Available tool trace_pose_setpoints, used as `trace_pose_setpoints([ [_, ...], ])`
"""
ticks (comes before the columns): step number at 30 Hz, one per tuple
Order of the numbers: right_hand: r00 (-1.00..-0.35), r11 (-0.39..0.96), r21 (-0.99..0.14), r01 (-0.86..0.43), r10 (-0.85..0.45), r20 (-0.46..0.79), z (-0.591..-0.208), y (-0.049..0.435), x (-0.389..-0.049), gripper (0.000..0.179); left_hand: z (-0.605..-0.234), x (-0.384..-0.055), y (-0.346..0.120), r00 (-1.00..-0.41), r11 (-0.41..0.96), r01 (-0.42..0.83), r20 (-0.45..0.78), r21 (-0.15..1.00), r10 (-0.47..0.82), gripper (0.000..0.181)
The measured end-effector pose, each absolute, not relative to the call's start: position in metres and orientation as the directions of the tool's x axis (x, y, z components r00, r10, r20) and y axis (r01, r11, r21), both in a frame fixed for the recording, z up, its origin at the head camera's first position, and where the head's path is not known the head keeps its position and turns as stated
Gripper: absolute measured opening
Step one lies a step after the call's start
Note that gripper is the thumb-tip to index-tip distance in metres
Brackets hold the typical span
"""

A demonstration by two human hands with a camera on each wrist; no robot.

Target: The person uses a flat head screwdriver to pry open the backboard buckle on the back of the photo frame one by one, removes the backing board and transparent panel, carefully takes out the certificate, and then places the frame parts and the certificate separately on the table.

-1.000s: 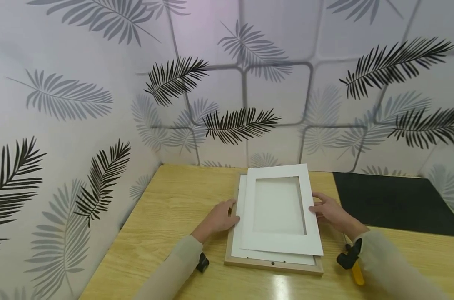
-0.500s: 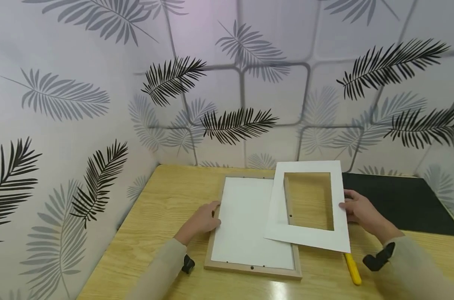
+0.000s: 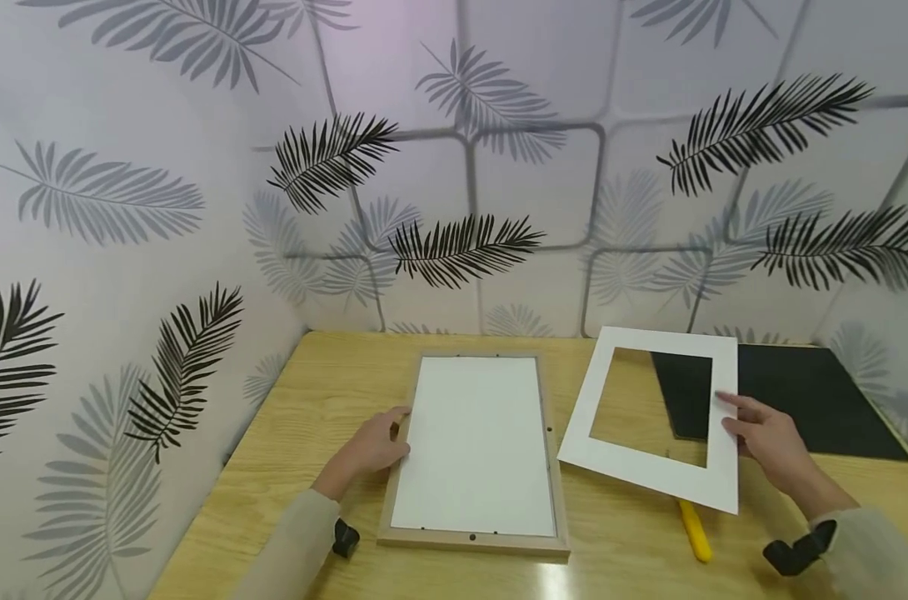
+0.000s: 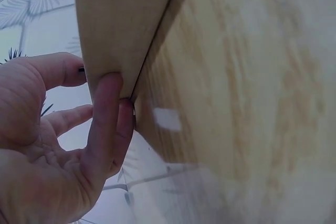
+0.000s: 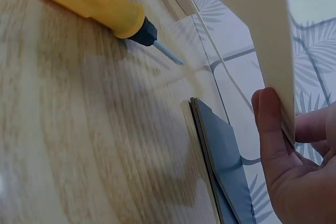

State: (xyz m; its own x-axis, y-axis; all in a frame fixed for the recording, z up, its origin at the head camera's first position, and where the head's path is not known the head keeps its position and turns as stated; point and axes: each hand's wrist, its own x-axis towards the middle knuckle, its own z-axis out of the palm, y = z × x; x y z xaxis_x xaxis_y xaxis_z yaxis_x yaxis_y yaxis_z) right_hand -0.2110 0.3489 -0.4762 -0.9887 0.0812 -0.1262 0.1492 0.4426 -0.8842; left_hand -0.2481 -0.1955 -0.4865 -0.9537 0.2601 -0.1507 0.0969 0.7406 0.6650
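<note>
A wooden picture frame (image 3: 472, 543) lies on the table with a white sheet (image 3: 476, 446) inside its rim. My left hand (image 3: 371, 442) grips the frame's left side; the left wrist view shows my thumb and fingertips against the wooden edge (image 4: 123, 19). To the right, my right hand (image 3: 772, 437) pinches a white picture mat (image 3: 667, 471) by its right border. The mat is tilted, raised off the table, and has a rectangular opening. Thumb and fingers lie on opposite faces of the mat's edge (image 5: 278, 61) in the right wrist view.
A yellow-handled screwdriver (image 3: 694, 531) lies on the table (image 3: 326, 375) below the mat, its metal tip showing in the right wrist view. Dark flat boards (image 3: 814, 400) lie at the back right, partly behind the mat. A leaf-patterned wall (image 3: 529, 192) bounds the table's back and left.
My right hand has carried the mat off the frame to the right, uncovering the white sheet and the screwdriver. My left hand has stayed at the frame's left edge.
</note>
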Motion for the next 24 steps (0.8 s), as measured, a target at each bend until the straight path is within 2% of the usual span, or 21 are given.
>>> trace_pose_setpoints([
  [3, -0.993, 0.418, -0.901, 0.118, 0.037, -0.112, -0.478, 0.351, -0.206, 0.041, -0.486, -0.247, -0.196, -0.954, 0.726, 0.09, -0.15, 0.681, 0.259, 0.062],
  [7, -0.996, 0.458, -0.889, 0.006, -0.076, -0.045, -0.48, 0.354, -0.203, 0.039, -0.484, -0.247, -0.198, -0.954, 0.715, 0.105, -0.132, 0.691, 0.268, 0.062],
  [9, -0.994, 0.584, -0.807, -0.091, -0.105, 0.036, -0.48, 0.355, -0.203, 0.038, -0.484, -0.247, -0.198, -0.953, 0.711, 0.113, -0.126, 0.694, 0.274, 0.061],
  [12, -0.967, 0.768, -0.595, -0.237, -0.129, 0.218, -0.482, 0.354, -0.202, 0.033, -0.485, -0.247, -0.198, -0.952, 0.705, 0.118, -0.123, 0.699, 0.281, 0.061],
  [14, -0.933, 0.823, -0.484, -0.297, -0.142, 0.331, -0.485, 0.354, -0.202, 0.028, -0.487, -0.247, -0.198, -0.952, 0.707, 0.114, -0.128, 0.698, 0.279, 0.061],
  [15, -0.921, 0.822, -0.476, -0.314, -0.141, 0.364, -0.485, 0.355, -0.201, 0.026, -0.487, -0.247, -0.197, -0.952, 0.705, 0.111, -0.129, 0.7, 0.278, 0.061],
  [17, -0.922, 0.776, -0.543, -0.321, -0.125, 0.367, -0.486, 0.356, -0.202, 0.021, -0.487, -0.248, -0.196, -0.952, 0.705, 0.119, -0.121, 0.699, 0.28, 0.061],
  [19, -0.954, 0.668, -0.693, -0.273, -0.097, 0.283, -0.485, 0.356, -0.204, 0.018, -0.488, -0.248, -0.196, -0.953, 0.706, 0.114, -0.125, 0.699, 0.277, 0.061],
  [22, -0.997, 0.45, -0.89, -0.073, -0.042, 0.061, -0.482, 0.355, -0.208, 0.027, -0.488, -0.248, -0.197, -0.952, 0.709, 0.117, -0.124, 0.695, 0.278, 0.062],
  [24, -0.998, 0.41, -0.91, 0.062, 0.007, -0.064, -0.481, 0.353, -0.212, 0.034, -0.487, -0.248, -0.196, -0.952, 0.71, 0.118, -0.124, 0.694, 0.279, 0.061],
])
